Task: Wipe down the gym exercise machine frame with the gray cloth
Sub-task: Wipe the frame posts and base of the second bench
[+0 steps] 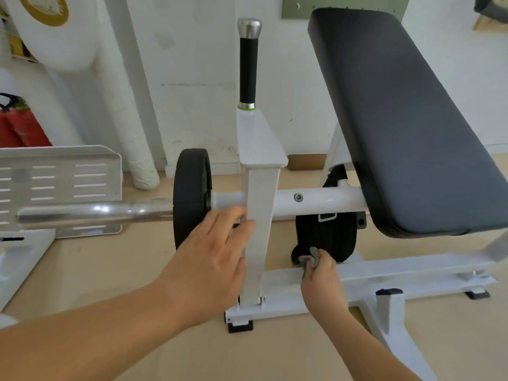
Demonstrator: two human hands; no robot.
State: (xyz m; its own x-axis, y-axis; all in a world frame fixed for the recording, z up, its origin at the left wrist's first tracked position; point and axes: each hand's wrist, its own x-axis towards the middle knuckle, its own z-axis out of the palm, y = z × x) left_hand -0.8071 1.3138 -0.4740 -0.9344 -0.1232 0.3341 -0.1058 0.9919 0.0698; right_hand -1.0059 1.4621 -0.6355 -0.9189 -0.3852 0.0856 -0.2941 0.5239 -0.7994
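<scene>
Left hand (211, 259) lies open, fingers straight and slightly spread, its fingertips touching the left face of the white upright post (261, 215) of the machine frame. Its forearm reaches in from the lower left. Right hand (320, 273) has its fingers curled tight around the bunched gray cloth (309, 259), pressing it onto the base rail (398, 270) just right of the post's foot, wrist bent down. Left of the post, a black weight plate (191, 196) sits on a chrome bar (96, 213).

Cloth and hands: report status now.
Left hand open, flat against the white post. Right hand grips the gray cloth at the base bar. Black bundle just behind the cloth.
</scene>
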